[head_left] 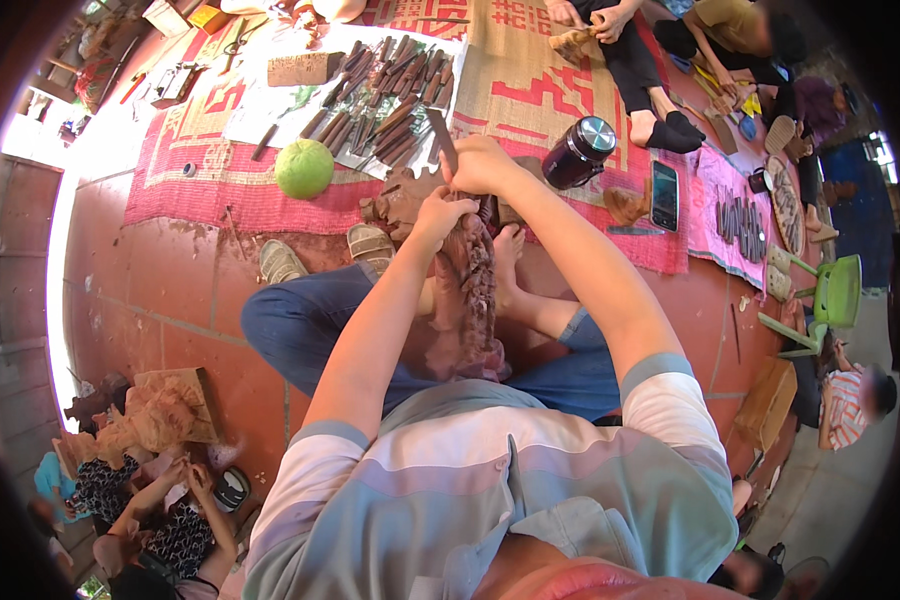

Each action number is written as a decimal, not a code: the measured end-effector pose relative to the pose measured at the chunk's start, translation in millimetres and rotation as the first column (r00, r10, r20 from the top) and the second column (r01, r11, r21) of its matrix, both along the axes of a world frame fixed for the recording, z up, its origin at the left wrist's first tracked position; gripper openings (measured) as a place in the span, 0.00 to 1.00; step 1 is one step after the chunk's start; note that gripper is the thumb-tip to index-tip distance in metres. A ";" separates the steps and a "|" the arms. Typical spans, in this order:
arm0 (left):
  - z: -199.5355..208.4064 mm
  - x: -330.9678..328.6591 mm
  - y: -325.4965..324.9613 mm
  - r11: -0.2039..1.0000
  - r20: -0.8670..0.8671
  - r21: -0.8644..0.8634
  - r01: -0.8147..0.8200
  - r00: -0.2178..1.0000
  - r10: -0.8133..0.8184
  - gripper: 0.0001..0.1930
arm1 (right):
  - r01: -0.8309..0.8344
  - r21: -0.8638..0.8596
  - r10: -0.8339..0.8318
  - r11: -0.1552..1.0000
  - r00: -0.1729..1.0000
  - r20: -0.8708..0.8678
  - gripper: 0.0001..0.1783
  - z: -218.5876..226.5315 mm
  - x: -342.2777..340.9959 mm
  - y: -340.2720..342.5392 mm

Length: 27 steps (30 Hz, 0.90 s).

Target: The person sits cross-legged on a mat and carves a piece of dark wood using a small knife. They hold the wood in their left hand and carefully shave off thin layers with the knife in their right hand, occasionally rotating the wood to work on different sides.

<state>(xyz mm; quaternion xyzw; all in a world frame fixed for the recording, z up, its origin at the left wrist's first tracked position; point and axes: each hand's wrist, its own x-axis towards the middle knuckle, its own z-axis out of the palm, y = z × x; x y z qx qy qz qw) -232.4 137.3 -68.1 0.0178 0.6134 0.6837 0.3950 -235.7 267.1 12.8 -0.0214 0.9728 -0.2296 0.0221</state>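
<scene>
Red floor tiles (170, 300) spread under a seated person, with woven red-and-tan mats (530, 80) laid across them further out. Between the person's crossed legs in blue jeans stands a reddish-brown wooden carving (465, 300), tall, rough and deeply cut, its surface knobbly with raised relief. The left hand (438, 215) is closed on the upper part of the carving, fingers wrapped over its top edge. The right hand (482, 165) sits just above and beside it, clamped on a chisel (442, 140) whose dark handle sticks up and away from the fist, the blade end hidden behind the hand at the carving's top. Both hands nearly touch each other.

On the mat just beyond the hands lies a spread of many dark carving tools (385, 95), long and thin, side by side. A round green fruit (304, 168) rests to their left. A dark purple flask (578, 152) with a shiny metal lid lies to the right of the hands, and a phone (664, 195) lies flat further right. Other people sit around the edges, also holding wooden pieces.
</scene>
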 end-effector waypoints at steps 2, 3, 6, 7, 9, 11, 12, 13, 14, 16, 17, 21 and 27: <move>-4.7 -3.6 -1.8 1.000 0.018 0.025 -0.007 1.000 0.006 0.30 | 0.025 0.001 -0.025 1.000 0.999 -0.026 0.06 3.5 -3.3 -2.4; -7.7 -2.3 -0.8 0.999 -0.021 -0.048 -0.020 1.000 0.019 0.30 | 0.157 -0.009 -0.157 0.988 0.987 -0.035 0.06 5.5 -5.2 -3.1; -15.6 -5.5 -0.7 0.995 -0.059 -0.098 0.010 0.998 -0.016 0.30 | 0.159 -0.151 -0.168 0.976 0.984 -0.052 0.06 -0.8 -8.7 6.1; -20.6 -6.8 -0.6 0.997 -0.038 -0.070 0.025 0.999 -0.027 0.30 | 0.134 -0.086 -0.141 0.987 0.987 -0.076 0.06 5.8 1.0 -1.6; -30.3 -10.5 -1.0 0.999 0.003 -0.014 0.051 0.999 -0.051 0.29 | 0.010 0.008 -0.010 1.000 0.996 -0.084 0.04 -6.4 0.6 -7.7; -25.6 -6.3 1.1 1.000 -0.026 -0.002 0.001 1.000 -0.001 0.29 | 0.065 0.000 -0.065 0.998 0.995 -0.070 0.04 -9.3 -1.6 -7.1; -23.0 -4.6 2.2 1.000 -0.041 0.005 -0.023 0.999 0.024 0.29 | 0.119 -0.025 -0.120 0.993 0.992 -0.043 0.04 -7.6 -6.0 -1.4; -10.1 -3.4 0.2 1.000 0.007 -0.027 0.012 1.000 -0.012 0.28 | 0.166 -0.047 -0.167 0.985 0.986 -0.018 0.03 -1.6 -9.9 0.6; -10.6 -3.4 -0.1 0.999 -0.001 -0.042 0.013 1.000 -0.013 0.29 | 0.156 -0.087 -0.158 0.984 0.987 -0.018 0.05 2.0 -7.4 0.8; -12.2 -4.4 -0.3 0.997 -0.018 -0.072 0.015 1.000 -0.016 0.29 | 0.133 -0.165 -0.138 0.977 0.990 -0.022 0.09 9.5 0.1 -0.4; -23.3 -7.6 -0.1 0.999 -0.014 -0.036 0.014 1.000 -0.014 0.29 | 0.044 0.037 -0.036 0.998 0.982 -0.188 0.07 5.5 -1.0 -9.9; -27.0 -7.7 2.0 1.000 -0.015 -0.012 0.024 1.000 -0.025 0.29 | 0.136 -0.018 -0.138 0.990 0.981 -0.140 0.11 -12.2 -4.8 -3.5; -13.7 -7.3 -1.5 0.999 -0.014 -0.026 0.019 1.000 -0.019 0.33 | 0.107 0.019 -0.104 0.994 0.987 -0.123 0.10 -3.5 6.3 -15.2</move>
